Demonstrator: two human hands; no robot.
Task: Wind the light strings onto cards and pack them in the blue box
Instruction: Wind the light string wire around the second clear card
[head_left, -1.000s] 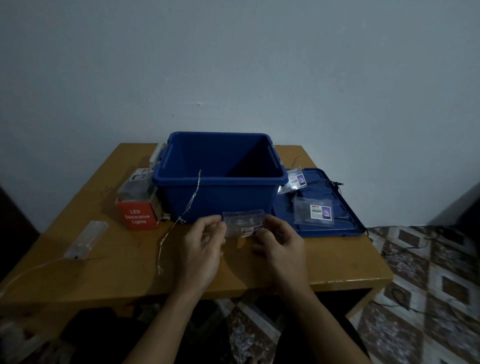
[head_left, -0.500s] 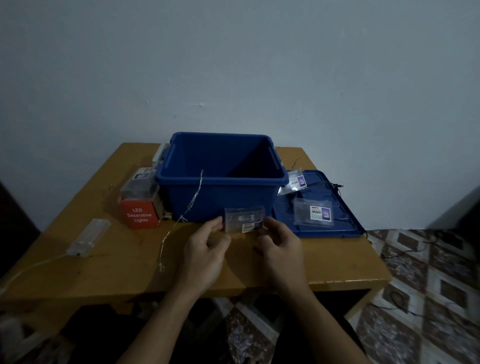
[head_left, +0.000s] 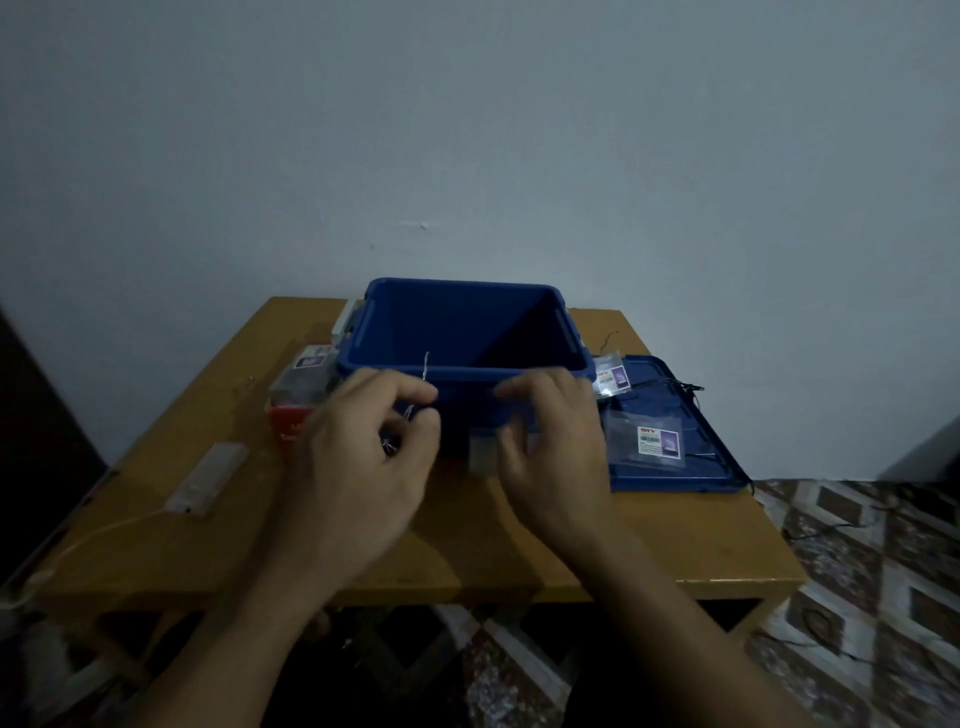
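Clear plastic card (head_left: 482, 456), motion-blurred, gripped by right hand (head_left: 550, 447) just before blue box (head_left: 457, 322) front wall, above counter (head_left: 467, 545); thin silvery light string (head_left: 426, 364) pinched in curled left hand (head_left: 358, 457); versus earlier, left hand off card, both hands raised nearer box

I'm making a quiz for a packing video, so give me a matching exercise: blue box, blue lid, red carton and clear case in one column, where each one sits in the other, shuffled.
1 blue box
2 blue lid
3 red carton
4 clear case

A flat at the right, packets on it
B left front, apart from the rest
C middle, toward the back, open
D just left of the box

Pairs: 1-C, 2-A, 3-D, 4-B
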